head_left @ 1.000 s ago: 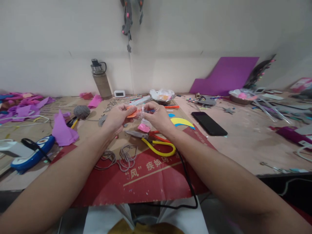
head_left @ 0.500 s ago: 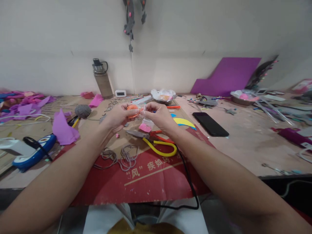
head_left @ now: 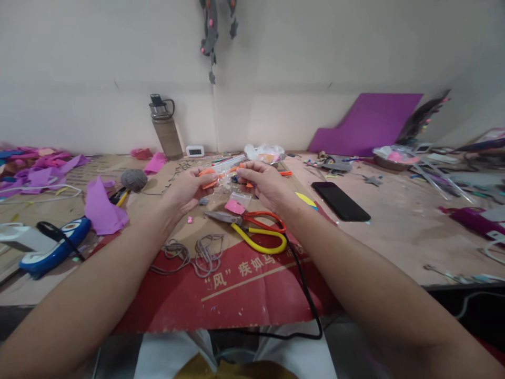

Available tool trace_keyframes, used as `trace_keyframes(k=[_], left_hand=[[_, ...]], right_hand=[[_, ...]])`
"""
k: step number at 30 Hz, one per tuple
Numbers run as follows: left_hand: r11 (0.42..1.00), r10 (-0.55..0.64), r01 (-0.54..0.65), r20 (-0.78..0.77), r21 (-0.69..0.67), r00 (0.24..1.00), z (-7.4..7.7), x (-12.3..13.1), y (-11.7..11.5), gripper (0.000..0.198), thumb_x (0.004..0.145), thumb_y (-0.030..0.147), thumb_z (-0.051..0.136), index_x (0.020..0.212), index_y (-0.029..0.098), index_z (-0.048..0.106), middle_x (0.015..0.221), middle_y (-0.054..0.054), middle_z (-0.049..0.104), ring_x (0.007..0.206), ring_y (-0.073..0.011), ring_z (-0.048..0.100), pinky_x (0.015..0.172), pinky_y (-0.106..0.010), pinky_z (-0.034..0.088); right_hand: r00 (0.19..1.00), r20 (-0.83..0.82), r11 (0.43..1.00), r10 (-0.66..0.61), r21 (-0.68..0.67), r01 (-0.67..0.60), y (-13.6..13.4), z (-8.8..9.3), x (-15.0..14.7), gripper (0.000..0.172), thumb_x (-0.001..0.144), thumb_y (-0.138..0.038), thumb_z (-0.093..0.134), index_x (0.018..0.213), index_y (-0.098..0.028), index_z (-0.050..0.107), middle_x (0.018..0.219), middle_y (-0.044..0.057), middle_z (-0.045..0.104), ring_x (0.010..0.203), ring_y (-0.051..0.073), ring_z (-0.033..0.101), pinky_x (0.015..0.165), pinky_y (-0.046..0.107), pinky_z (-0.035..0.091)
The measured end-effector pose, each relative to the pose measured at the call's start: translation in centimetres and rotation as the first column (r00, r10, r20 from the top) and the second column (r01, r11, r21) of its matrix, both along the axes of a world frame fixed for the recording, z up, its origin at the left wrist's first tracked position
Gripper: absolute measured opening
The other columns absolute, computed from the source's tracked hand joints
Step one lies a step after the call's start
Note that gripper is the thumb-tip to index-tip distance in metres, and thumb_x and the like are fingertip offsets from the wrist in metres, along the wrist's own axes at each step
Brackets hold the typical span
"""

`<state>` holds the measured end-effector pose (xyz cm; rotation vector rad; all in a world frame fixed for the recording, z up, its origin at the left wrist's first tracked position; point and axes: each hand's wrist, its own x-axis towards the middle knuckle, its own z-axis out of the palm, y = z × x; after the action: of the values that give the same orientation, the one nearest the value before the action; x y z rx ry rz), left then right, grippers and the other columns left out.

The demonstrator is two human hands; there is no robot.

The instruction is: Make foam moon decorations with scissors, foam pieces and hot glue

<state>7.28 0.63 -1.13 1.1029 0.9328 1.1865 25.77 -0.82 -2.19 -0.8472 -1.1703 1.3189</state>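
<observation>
Above the middle of the cardboard, my left hand [head_left: 188, 188] pinches a soft-looking orange piece [head_left: 209, 178]. My right hand [head_left: 263, 185] is closed at the fingertips, with a smaller orange piece [head_left: 235, 169] between them. Crinkled clear plastic [head_left: 226, 176] lies between the two hands; whether either hand touches it I cannot tell. Just below are a small zip bag with a pink piece [head_left: 235, 206] and scissors [head_left: 252, 225] with one red and one yellow handle. Pink bits [head_left: 190, 220] and loops of grey cord [head_left: 207, 255] rest nearer me.
A black phone [head_left: 340, 201] lies to the right. On the left are a grey yarn ball [head_left: 134, 180], purple sheet scraps [head_left: 103, 208] and a blue-and-white tool [head_left: 55, 247]. A bottle [head_left: 167, 129] and a foil bowl [head_left: 264, 153] stand behind. A black cable [head_left: 305, 284] crosses the red cardboard.
My hands have drawn apart, the right one moving right. Orange now shows at both sets of fingertips, with clear plastic visible between. The scissors' red handle is more exposed.
</observation>
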Motion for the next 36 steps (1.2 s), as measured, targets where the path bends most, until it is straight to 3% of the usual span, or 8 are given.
trace_keyframes(k=[9, 13, 16, 18, 20, 24, 27, 36], left_hand=[[0.998, 0.038, -0.02, -0.282, 0.066, 0.959, -1.5, -0.5, 0.9, 0.013, 0.069, 0.018, 0.074, 0.073, 0.016, 0.062, 0.069, -0.002, 0.064, 0.059, -0.0101, 0.057, 0.056, -0.021, 0.045], [0.976, 0.099, 0.079, -0.735, 0.203, 0.671, -1.8, -0.6, 0.5, 0.007, 0.068, 0.023, 0.071, 0.07, 0.017, 0.068, 0.058, 0.0, 0.06, 0.055, -0.0144, 0.053, 0.051, -0.024, 0.038], [0.956, 0.151, 0.147, -0.855, 0.255, 0.497, -1.5, -0.3, 0.0, 0.009, 0.067, 0.023, 0.069, 0.075, 0.018, 0.072, 0.068, -0.003, 0.066, 0.063, -0.0181, 0.057, 0.054, -0.026, 0.04], [0.921, 0.275, 0.087, -0.792, 0.38, 0.545, -1.0, 0.1, -0.3, 0.015, 0.069, 0.024, 0.069, 0.083, 0.019, 0.072, 0.085, -0.006, 0.07, 0.078, -0.0202, 0.061, 0.062, -0.026, 0.045], [0.9, 0.31, 0.007, -0.65, 0.437, 0.694, -0.6, 0.5, -0.5, 0.017, 0.076, 0.029, 0.065, 0.087, 0.018, 0.072, 0.093, -0.008, 0.07, 0.086, -0.02, 0.062, 0.068, -0.027, 0.048], [0.984, -0.049, 0.097, -0.299, 0.148, 0.953, 0.0, 1.0, -1.0, 0.03, 0.085, 0.041, 0.06, 0.08, 0.012, 0.069, 0.08, -0.01, 0.069, 0.071, -0.0152, 0.062, 0.061, -0.025, 0.048], [0.985, -0.158, 0.168, -0.184, 0.041, 0.97, 0.1, 1.0, -1.3, 0.023, 0.075, 0.033, 0.073, 0.072, 0.011, 0.068, 0.071, -0.008, 0.066, 0.059, -0.0097, 0.057, 0.055, -0.021, 0.045], [0.988, -0.136, 0.145, -0.172, 0.044, 0.976, 0.1, 0.4, -0.9, 0.019, 0.074, 0.029, 0.074, 0.065, 0.012, 0.068, 0.065, -0.006, 0.063, 0.053, -0.0079, 0.052, 0.048, -0.021, 0.042]], right_hand=[[0.993, -0.114, 0.999, 0.038, 0.007, -0.037, 0.3, 0.2, 0.2, 0.022, 0.066, -0.028, 0.079, 0.075, -0.018, 0.061, 0.068, -0.004, 0.052, 0.058, 0.005, 0.046, 0.053, 0.019, 0.042], [1.0, -0.022, 1.0, -0.001, 0.011, 0.001, -0.1, 0.2, -0.1, 0.016, 0.069, -0.024, 0.076, 0.074, -0.018, 0.061, 0.066, -0.004, 0.053, 0.057, 0.005, 0.045, 0.053, 0.02, 0.041], [1.0, 0.024, 1.0, -0.006, 0.004, 0.006, -0.2, 0.1, -0.3, 0.014, 0.069, -0.023, 0.074, 0.073, -0.018, 0.061, 0.065, -0.004, 0.054, 0.058, 0.006, 0.047, 0.058, 0.022, 0.043], [0.999, 0.054, 1.0, -0.003, 0.001, 0.003, -0.3, 0.0, -0.4, 0.014, 0.069, -0.023, 0.074, 0.074, -0.018, 0.062, 0.067, -0.003, 0.055, 0.06, 0.006, 0.048, 0.061, 0.024, 0.045], [0.995, 0.095, 1.0, -0.006, 0.026, 0.003, -0.2, -0.2, -0.5, 0.015, 0.069, -0.025, 0.074, 0.075, -0.019, 0.062, 0.071, -0.003, 0.058, 0.061, 0.007, 0.048, 0.061, 0.024, 0.045], [0.972, 0.229, 0.987, -0.06, 0.159, 0.024, -0.3, -0.5, -0.6, 0.016, 0.07, -0.03, 0.073, 0.077, -0.019, 0.064, 0.076, 0.0, 0.063, 0.064, 0.008, 0.051, 0.059, 0.024, 0.042], [0.952, 0.285, 0.969, -0.111, 0.243, 0.041, -0.4, -0.5, -0.8, 0.013, 0.072, -0.029, 0.07, 0.077, -0.019, 0.064, 0.075, 0.0, 0.064, 0.065, 0.009, 0.053, 0.06, 0.024, 0.043], [0.961, 0.273, 0.953, -0.039, 0.3, -0.047, -1.3, 0.0, -1.4, 0.015, 0.075, -0.027, 0.067, 0.087, -0.019, 0.065, 0.087, 0.002, 0.067, 0.079, 0.012, 0.06, 0.074, 0.028, 0.05]])
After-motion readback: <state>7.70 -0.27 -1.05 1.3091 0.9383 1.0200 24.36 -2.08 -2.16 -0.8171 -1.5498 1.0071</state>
